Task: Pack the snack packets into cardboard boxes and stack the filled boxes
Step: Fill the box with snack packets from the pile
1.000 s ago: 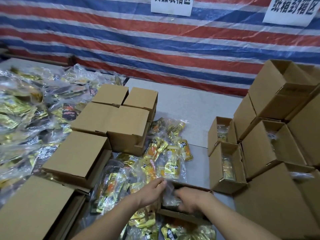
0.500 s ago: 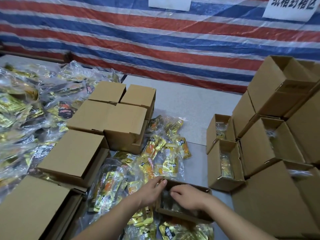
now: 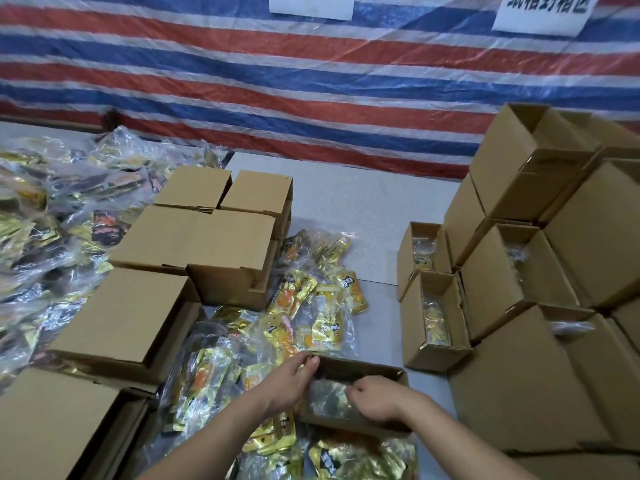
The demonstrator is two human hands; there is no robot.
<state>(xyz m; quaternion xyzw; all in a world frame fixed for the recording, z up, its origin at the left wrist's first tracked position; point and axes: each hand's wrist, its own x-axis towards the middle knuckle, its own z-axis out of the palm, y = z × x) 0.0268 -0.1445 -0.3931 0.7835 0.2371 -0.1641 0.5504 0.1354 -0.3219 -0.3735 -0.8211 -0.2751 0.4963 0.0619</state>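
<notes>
An open cardboard box [image 3: 360,369] lies at the front centre of the grey table [image 3: 349,202]. My left hand [image 3: 289,384] grips the box's left end wall, thumb over the rim. Inside the box, my right hand [image 3: 379,398] has its fingers curled onto a clear-wrapped snack packet [image 3: 327,401]. Loose gold and orange snack packets [image 3: 311,306] lie just beyond and to the left of the box, and more packets [image 3: 346,459] lie in front of it.
Closed boxes [image 3: 197,237] stand in a row along the left, with a big heap of packets [image 3: 45,230] behind them. Two open boxes holding packets [image 3: 433,317] and a tall stack of boxes [image 3: 561,244] stand at the right. A striped tarp hangs behind.
My right hand has pushed the packet down from the rim into the box. My left hand has stayed on the box's left end. The camera has tilted slightly.
</notes>
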